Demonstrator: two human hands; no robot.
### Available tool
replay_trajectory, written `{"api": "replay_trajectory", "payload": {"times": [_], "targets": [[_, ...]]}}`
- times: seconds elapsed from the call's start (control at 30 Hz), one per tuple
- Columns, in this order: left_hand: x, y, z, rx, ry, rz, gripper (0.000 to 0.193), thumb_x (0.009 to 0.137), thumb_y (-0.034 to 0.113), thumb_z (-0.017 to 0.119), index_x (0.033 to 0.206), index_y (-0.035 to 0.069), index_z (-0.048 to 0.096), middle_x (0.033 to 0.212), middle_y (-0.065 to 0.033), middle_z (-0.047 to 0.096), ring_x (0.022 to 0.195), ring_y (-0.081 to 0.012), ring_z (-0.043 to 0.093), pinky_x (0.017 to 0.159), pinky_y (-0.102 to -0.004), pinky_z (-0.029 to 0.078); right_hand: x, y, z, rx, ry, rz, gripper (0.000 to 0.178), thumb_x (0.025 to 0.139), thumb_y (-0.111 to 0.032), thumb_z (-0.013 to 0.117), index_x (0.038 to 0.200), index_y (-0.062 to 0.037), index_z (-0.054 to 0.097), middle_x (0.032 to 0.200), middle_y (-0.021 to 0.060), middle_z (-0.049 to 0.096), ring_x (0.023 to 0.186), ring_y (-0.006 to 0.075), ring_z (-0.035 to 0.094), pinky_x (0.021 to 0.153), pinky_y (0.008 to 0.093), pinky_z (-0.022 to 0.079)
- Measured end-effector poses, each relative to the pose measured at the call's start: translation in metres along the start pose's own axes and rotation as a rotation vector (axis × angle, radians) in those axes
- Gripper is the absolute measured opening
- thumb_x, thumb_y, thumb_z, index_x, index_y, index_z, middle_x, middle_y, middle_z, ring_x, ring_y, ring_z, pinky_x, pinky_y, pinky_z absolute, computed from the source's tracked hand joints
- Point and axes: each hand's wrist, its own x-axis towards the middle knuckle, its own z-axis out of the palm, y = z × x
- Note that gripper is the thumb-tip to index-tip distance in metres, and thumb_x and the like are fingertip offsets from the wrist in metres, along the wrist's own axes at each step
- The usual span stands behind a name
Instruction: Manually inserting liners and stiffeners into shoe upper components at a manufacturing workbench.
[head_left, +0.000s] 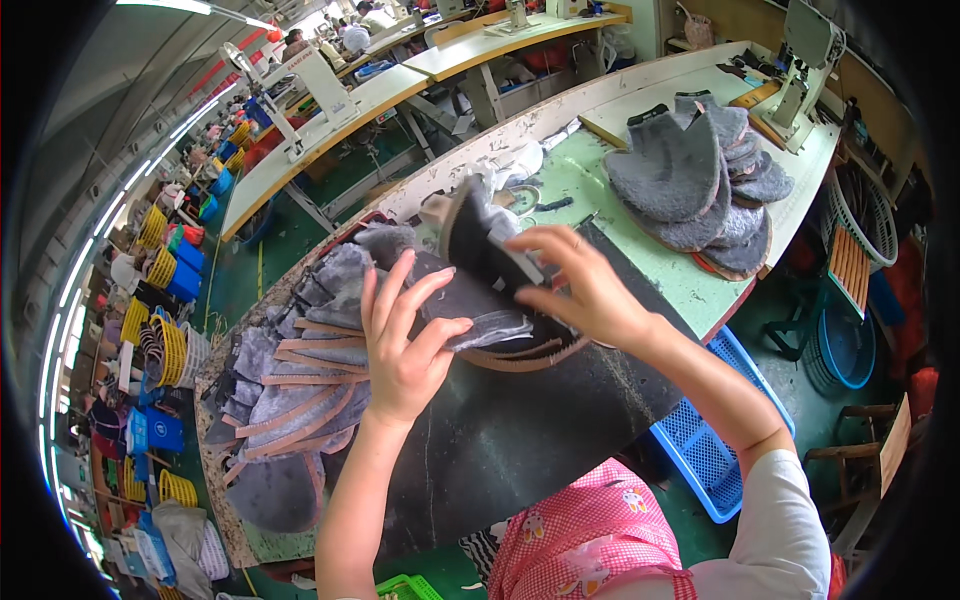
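In the middle of the worktable, my right hand [578,285] has its fingers and thumb bent around the edge of a dark shoe-upper piece [478,250] with a tan edge, tilted up and blurred. My left hand [405,355] has its fingers stretched apart, with fingertips touching a grey fabric piece [490,328] beside it. Below my right hand, a curved dark piece with a brown rim [525,358] lies on the black mat [500,450]. Left of my left hand spreads an overlapping pile of grey fleecy pieces [290,385] with pinkish-brown edge strips.
A stack of grey fleecy pieces [680,180] lies at the table's far right, near a sewing machine [805,85]. White crumpled material and a tape roll [520,200] sit behind my hands. A blue basket [722,440] stands below the right edge. Another machine [310,90] stands far left.
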Motion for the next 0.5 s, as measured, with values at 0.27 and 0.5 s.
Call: {"api": "replay_trajectory", "payload": {"times": [0.27,0.5], "targets": [[-0.004,0.017,-0.089,-0.233,0.181,-0.391,0.033,0.088,-0.001,0.066,0.118,0.002,0.053,0.111,-0.0095,0.061,0.098,-0.0220,0.060,0.091,-0.0323,0.047,0.032,0.124,-0.053,-0.415,0.345,0.239,0.064,0.075,-0.031,0.080,0.124,-0.0024,0.048,0.119,0.0226,0.057,0.106,0.0371,0.060,0.092,0.0456,0.049],[-0.071,0.035,-0.029,-0.312,-0.310,-0.634,0.044,0.088,0.008,0.067,0.128,0.001,0.052,0.131,-0.0192,0.056,0.121,-0.0341,0.055,0.099,-0.0411,0.043,-0.063,0.058,-0.049,-0.849,-0.242,0.512,0.070,0.071,-0.037,0.082,0.121,-0.0025,0.047,0.108,0.0223,0.061,0.103,0.0385,0.061,0.089,0.0449,0.048]]}}
